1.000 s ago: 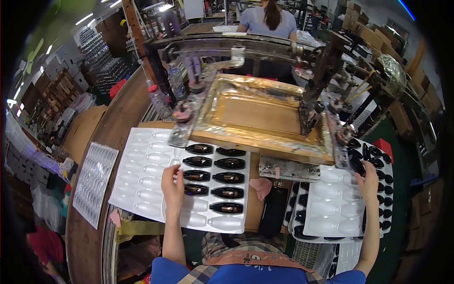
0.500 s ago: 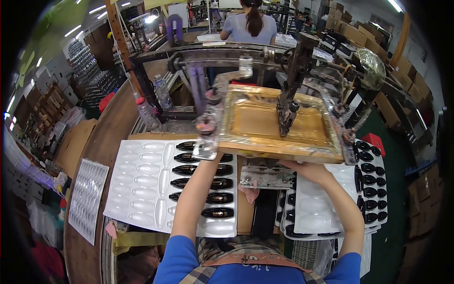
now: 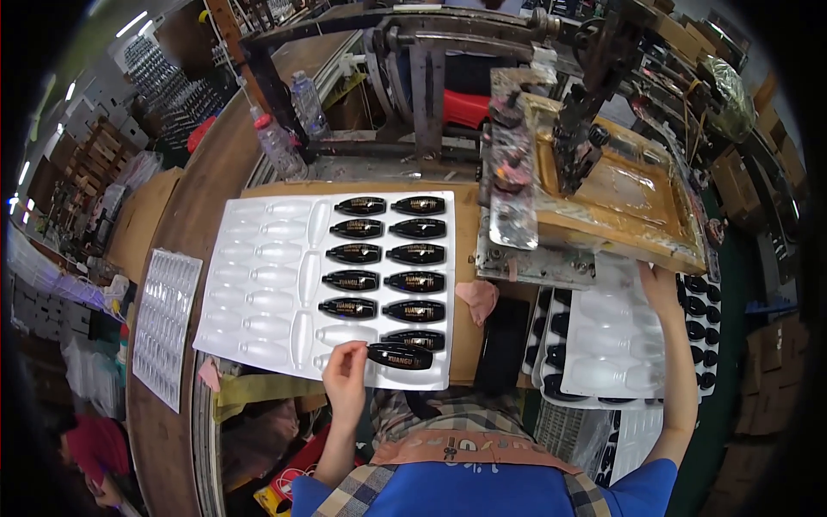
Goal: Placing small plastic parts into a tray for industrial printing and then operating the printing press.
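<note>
Glossy black piece (image 3: 400, 357) over the white tray (image 3: 258, 276)

The black piece has the shape of a bottle, swelling in the middle, with gold-coloured print on its face. It is above the tray's lower right part; whether it touches there, I cannot tell. The left hand (image 3: 347, 372) pinches its left end. Similar pieces (image 3: 413, 282) lie in two columns in the tray. The right hand (image 3: 662, 291) is at the front edge of the wooden frame (image 3: 616, 241); its fingertips are hidden, so I cannot tell its grip.
</note>
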A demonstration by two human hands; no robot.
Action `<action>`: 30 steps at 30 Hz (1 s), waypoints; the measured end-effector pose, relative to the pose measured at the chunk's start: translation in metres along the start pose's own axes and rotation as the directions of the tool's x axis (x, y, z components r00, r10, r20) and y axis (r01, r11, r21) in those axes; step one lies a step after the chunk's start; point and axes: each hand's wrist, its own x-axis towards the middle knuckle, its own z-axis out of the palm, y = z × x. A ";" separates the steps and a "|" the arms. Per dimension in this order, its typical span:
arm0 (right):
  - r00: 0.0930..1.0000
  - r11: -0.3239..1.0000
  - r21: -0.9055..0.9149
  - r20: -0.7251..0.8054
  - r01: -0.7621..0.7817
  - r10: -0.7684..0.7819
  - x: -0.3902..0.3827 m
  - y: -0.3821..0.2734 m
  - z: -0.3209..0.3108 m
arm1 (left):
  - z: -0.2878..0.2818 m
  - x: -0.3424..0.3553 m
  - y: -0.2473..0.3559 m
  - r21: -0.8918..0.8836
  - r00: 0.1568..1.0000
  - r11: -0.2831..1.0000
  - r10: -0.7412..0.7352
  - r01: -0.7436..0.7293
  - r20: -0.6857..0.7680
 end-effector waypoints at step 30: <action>0.989 0.967 0.251 0.149 -0.035 -0.003 -0.005 -0.074 -0.016 | 0.206 0.185 0.105 0.189 0.657 0.741 0.408 -0.644 0.634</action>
